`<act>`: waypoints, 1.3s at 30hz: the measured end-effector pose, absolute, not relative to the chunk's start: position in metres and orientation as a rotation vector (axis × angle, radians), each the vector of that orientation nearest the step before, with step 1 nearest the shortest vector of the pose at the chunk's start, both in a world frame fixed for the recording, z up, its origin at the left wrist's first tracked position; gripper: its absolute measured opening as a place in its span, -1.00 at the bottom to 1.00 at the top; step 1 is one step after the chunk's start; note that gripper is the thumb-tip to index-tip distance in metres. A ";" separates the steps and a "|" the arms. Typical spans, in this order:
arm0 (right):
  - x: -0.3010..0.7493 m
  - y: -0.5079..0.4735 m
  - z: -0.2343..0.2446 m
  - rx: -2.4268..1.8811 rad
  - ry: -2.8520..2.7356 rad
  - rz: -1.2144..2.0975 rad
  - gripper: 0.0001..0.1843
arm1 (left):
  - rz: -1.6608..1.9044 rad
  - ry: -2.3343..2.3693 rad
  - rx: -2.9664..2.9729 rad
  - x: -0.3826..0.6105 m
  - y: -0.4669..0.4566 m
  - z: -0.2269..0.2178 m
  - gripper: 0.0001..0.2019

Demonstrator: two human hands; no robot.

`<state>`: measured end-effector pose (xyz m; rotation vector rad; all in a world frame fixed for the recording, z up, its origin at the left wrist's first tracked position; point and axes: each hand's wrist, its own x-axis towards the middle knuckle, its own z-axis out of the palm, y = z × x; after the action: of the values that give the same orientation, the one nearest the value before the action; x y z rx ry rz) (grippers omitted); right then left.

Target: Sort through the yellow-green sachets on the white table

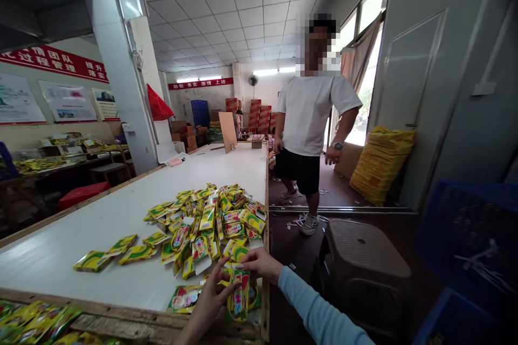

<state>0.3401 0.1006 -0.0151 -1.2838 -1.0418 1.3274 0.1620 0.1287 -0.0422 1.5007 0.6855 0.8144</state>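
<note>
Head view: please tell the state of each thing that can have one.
Near carton: held by left hand and right hand
Piled cartons: heaped, some flaps open
Brown stool: upright
Yellow sack: standing, bulging
Curtain: partly drawn aside
Lights: lit
Fan: running or stopped, cannot tell

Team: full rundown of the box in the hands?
The box is small, flat and oblong, apparently thin card, yellow-green with red details and lettering. Its printed face is toward the camera, its length roughly vertical in view, at the table's near right corner. Left hand grips its side; right hand is at its upper end.
</note>
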 end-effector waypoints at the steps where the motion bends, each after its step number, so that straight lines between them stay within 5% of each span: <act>1: 0.341 0.101 -0.013 -1.290 -1.051 1.335 -0.54 | 0.811 0.677 1.503 0.162 0.129 -0.042 -0.35; 10: 0.336 0.080 -0.025 -1.222 -1.232 1.211 -0.44 | 0.786 0.694 1.610 0.163 0.124 -0.043 -0.59; 19: 0.394 -0.005 -0.001 -1.253 -1.080 0.652 -0.50 | 0.702 1.129 2.079 0.101 0.161 -0.014 -0.54; 22: 0.470 -0.081 -0.007 -1.740 -1.170 0.247 -0.56 | 0.526 1.543 2.112 0.061 0.179 -0.015 -0.53; 26: 0.505 -0.133 -0.036 -2.224 -1.195 -0.270 -0.35 | 0.465 1.738 2.051 0.054 0.178 -0.027 -0.56; 32: 0.365 -0.048 -0.012 -1.646 -1.514 0.270 -0.47 | 0.827 1.344 2.073 0.088 0.146 -0.004 -0.69; 36: 0.272 0.020 0.020 -1.203 -1.547 0.562 -0.31 | 0.925 1.009 2.086 0.092 0.115 0.030 -0.75; 39: 0.228 0.036 0.026 -0.969 -1.319 0.839 -0.41 | 1.090 0.984 1.940 0.087 0.085 0.042 -0.67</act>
<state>0.2284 0.0362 0.0255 -0.9693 -1.3187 0.8393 0.0867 0.0854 0.0418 1.9397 0.9837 1.0898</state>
